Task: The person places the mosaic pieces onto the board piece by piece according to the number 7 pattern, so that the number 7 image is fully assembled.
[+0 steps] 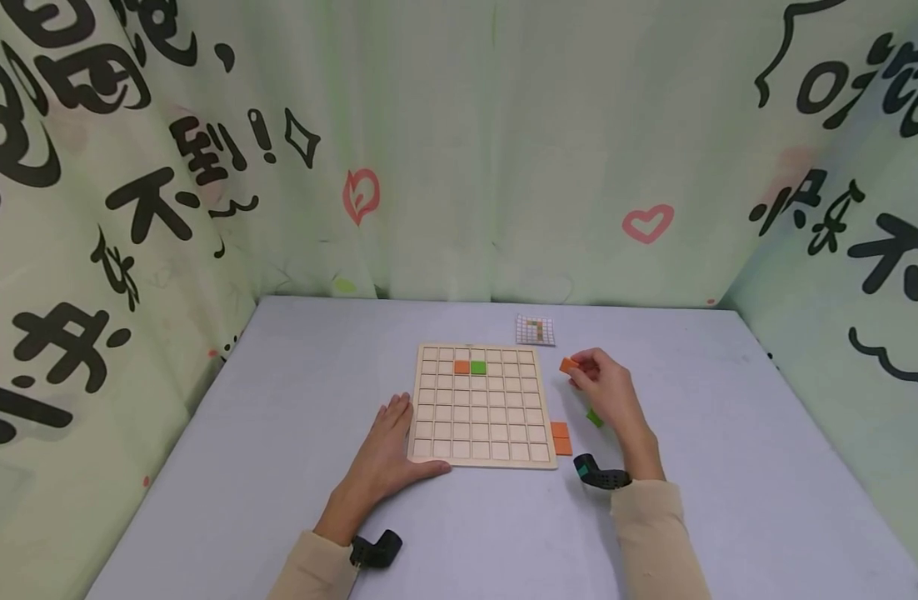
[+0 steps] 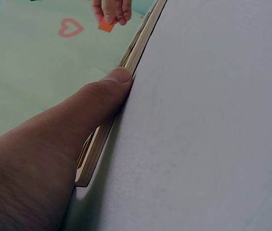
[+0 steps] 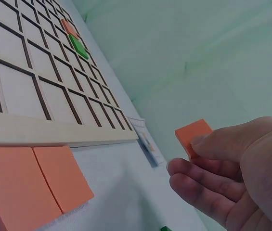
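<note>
A wooden grid board (image 1: 477, 425) lies flat on the table, with an orange tile (image 1: 461, 367) and a green tile (image 1: 478, 367) side by side in its second row from the back. My left hand (image 1: 387, 450) rests at the board's near left corner, fingers stretched along the left side; its thumb (image 2: 99, 98) presses the front edge. To the right of the board, my right hand (image 1: 611, 390) pinches an orange square tile (image 3: 193, 134) between thumb and fingers, above the table. Under that hand lies a partly hidden green tile (image 1: 595, 418).
Two more orange tiles (image 3: 18, 187) lie against the board's right side. Behind the board sits a small card (image 1: 535, 330) printed with a coloured grid pattern. A printed curtain (image 1: 489, 167) hangs around the back and sides of the table (image 1: 301, 358).
</note>
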Demonstrator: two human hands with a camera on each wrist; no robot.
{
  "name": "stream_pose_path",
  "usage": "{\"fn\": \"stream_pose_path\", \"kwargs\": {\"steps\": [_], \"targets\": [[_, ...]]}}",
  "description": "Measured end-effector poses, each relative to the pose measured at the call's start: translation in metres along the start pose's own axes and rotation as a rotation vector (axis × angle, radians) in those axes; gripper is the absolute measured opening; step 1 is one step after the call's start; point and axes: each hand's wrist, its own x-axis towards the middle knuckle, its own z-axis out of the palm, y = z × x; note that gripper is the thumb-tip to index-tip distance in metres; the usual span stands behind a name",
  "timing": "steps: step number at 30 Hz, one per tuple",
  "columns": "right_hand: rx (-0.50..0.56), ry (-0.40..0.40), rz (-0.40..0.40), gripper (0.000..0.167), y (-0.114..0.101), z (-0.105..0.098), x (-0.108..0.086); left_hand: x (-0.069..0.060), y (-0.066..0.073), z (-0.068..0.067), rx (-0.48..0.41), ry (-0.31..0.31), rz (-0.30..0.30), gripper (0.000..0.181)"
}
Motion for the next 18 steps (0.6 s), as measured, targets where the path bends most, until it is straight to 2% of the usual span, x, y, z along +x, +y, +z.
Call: {"fn": "stream_pose_path", "kwargs": {"steps": [9,18], "targets": [[0.012,-0.033,-0.020,0.028,-0.008,0.009,0.006,0.000,0.000,0.001,0.016,0.005,-0.001,0.119],[0.054,-0.027,-0.067,0.027,-0.015,0.017,0.011,0.000,0.000,0.001,0.010,0.004,0.000,0.120]]}}
